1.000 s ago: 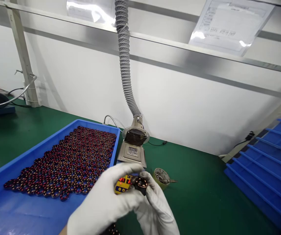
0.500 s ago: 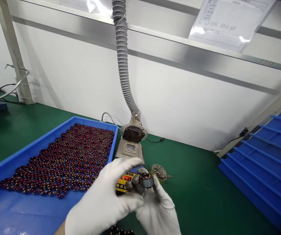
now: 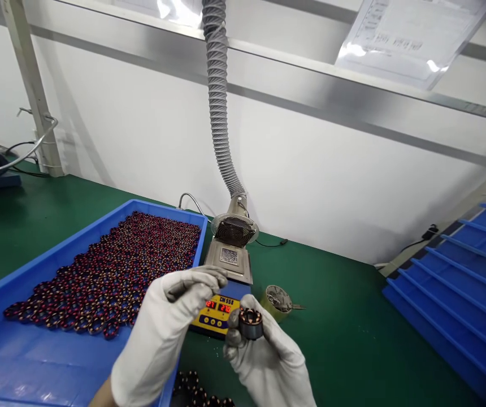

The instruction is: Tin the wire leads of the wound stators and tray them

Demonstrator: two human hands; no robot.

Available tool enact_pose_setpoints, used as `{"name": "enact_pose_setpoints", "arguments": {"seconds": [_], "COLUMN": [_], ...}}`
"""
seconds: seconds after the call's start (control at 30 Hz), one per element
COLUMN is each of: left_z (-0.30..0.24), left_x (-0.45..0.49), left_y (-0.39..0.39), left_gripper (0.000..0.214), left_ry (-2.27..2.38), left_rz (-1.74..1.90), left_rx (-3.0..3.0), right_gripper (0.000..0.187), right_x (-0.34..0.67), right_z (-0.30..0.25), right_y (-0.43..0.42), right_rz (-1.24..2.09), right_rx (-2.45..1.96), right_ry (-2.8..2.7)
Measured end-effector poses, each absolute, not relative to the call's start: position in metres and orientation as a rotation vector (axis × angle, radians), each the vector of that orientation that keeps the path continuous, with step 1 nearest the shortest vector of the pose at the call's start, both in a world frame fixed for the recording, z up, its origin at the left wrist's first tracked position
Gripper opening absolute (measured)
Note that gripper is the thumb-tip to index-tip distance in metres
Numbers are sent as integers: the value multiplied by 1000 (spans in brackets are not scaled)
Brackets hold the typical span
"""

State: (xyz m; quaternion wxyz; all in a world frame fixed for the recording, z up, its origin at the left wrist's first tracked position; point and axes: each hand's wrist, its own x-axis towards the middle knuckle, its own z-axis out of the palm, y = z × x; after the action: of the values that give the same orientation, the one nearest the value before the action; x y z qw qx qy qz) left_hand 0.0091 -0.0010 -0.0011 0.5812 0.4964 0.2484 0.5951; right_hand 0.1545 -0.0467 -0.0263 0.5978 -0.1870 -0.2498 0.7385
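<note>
In white gloves, both my hands are held over the front of the bench. My right hand (image 3: 270,356) grips a motor stator (image 3: 250,324), a dark ring with copper-coloured windings showing on its upper face, between thumb and fingers. To its left, my left hand (image 3: 170,311) is raised with thumb and fingertips pinched together; whatever lies between them, if anything, is too small to make out. Behind the hands stands a yellow-fronted heating unit (image 3: 215,321) with red digits. Several more stators (image 3: 196,390) lie on the bench below the hands.
A blue tray (image 3: 56,362) packed with rows of stators fills the left side. An extraction hood (image 3: 234,229) on a grey hose (image 3: 220,107) hangs over the heating unit. A round tin (image 3: 277,299) sits right of it. Stacked blue trays (image 3: 459,282) stand far right.
My left hand has drawn back left from the stator, and its spread fingers have come together in a pinch. The right hand has lowered slightly, still holding the stator. The view has shifted a little.
</note>
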Motion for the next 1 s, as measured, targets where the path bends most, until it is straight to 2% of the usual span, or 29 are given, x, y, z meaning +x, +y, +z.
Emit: {"name": "enact_pose_setpoints", "arguments": {"seconds": [0.07, 0.13, 0.33, 0.43, 0.57, 0.67, 0.83, 1.0], "left_z": [2, 2, -5, -2, 2, -6, -9, 7], "left_x": [8, 11, 16, 10, 20, 32, 24, 16], "left_y": [-3, -6, -14, -13, -13, -11, -2, -7], "left_gripper": [22, 23, 14, 8, 29, 18, 18, 14], "left_ry": [677, 727, 478, 561, 631, 602, 652, 698], "left_rz": [1237, 1148, 1486, 1513, 1195, 1187, 1479, 1220], "left_rx": [1307, 1410, 1227, 1132, 1144, 1049, 938, 1185], "right_gripper": [19, 21, 29, 28, 23, 26, 25, 27], "right_x": [155, 154, 150, 147, 130, 118, 123, 129], "right_z": [-27, -29, -36, -40, -48, -52, -48, -50], "right_y": [-47, -47, -39, -36, -40, -43, -41, -41], "right_rz": [1691, 1609, 1169, 794, 154, -160, -230, -243], "right_rx": [-417, -468, -657, -737, -899, -943, -957, -943], "right_ry": [-595, -619, -768, -871, -1007, -1117, -1120, -1138]}}
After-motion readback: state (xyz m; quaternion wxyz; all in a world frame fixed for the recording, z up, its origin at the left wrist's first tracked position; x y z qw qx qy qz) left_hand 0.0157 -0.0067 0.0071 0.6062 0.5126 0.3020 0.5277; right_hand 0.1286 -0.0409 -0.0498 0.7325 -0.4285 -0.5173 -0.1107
